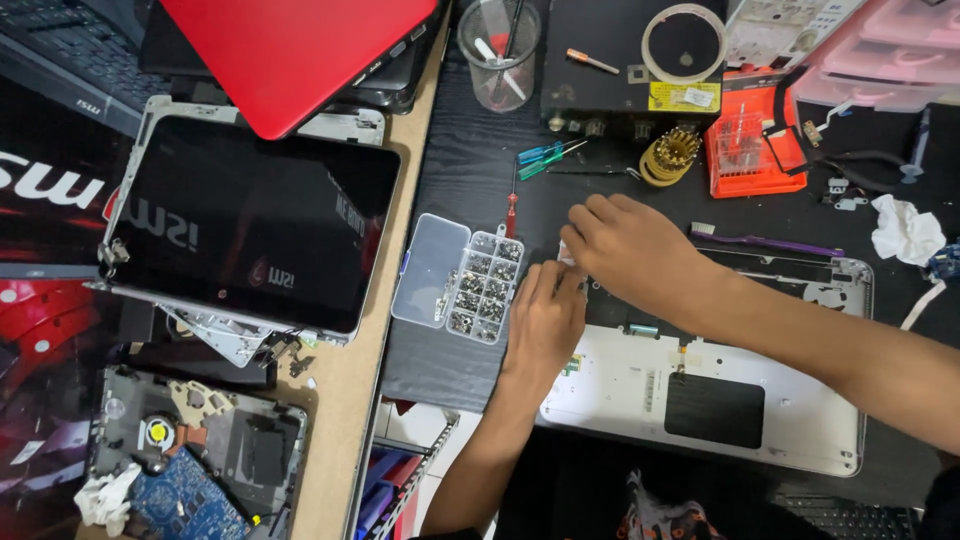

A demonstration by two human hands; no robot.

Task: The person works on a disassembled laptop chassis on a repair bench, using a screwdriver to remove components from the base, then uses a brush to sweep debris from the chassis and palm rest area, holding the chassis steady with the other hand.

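Both hands meet at the upper left corner of the white laptop palmrest (620, 400). The left hand (545, 315) lies flat on this corner, fingers together. The right hand (625, 245) is just above it, fingertips pinching a small white piece; I cannot tell what it is. Left of the palmrest stands an open screw box (460, 280). Above it lies a red screwdriver (511, 205).

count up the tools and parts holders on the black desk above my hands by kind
Screwdrivers: 4, red, green, blue, orange
Compartment screw boxes: 2, clear, orange
Clear cups: 1
Tape rolls: 1
Total: 8
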